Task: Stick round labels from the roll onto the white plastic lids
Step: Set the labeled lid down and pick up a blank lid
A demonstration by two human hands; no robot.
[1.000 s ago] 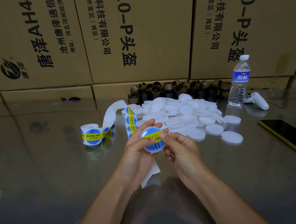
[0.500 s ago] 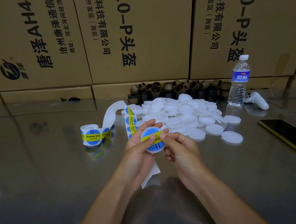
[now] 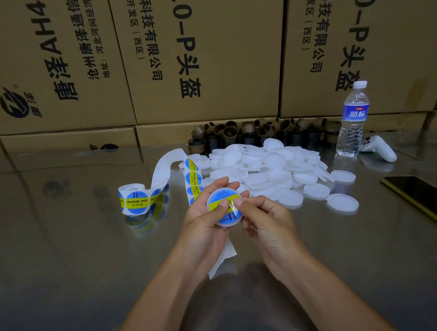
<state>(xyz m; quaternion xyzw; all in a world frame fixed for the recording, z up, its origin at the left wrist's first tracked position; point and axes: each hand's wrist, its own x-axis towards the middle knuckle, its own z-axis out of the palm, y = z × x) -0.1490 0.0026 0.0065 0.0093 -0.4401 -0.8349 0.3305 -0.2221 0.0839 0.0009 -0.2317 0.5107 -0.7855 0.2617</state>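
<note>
A white plastic lid [image 3: 226, 222] with a blue and yellow round label on its face is held above the table in both hands. My left hand [image 3: 203, 220] grips it from the left, thumb on the label. My right hand [image 3: 264, 221] holds its right edge, thumb pressing the label's yellow band. The label roll [image 3: 135, 200] stands to the left, and its strip [image 3: 193, 178] of labels runs toward my hands. A pile of bare white lids [image 3: 271, 172] lies behind my hands.
A water bottle [image 3: 353, 124], a white controller [image 3: 377, 146] and a yellow-edged phone [image 3: 424, 196] lie at the right. Empty cardboard cores [image 3: 248, 132] line the back. Cardboard boxes [image 3: 200, 51] form a wall behind the shiny table [image 3: 64, 251].
Both thumbs have shifted slightly over the label on the lid. The lid stays in the same place between my hands.
</note>
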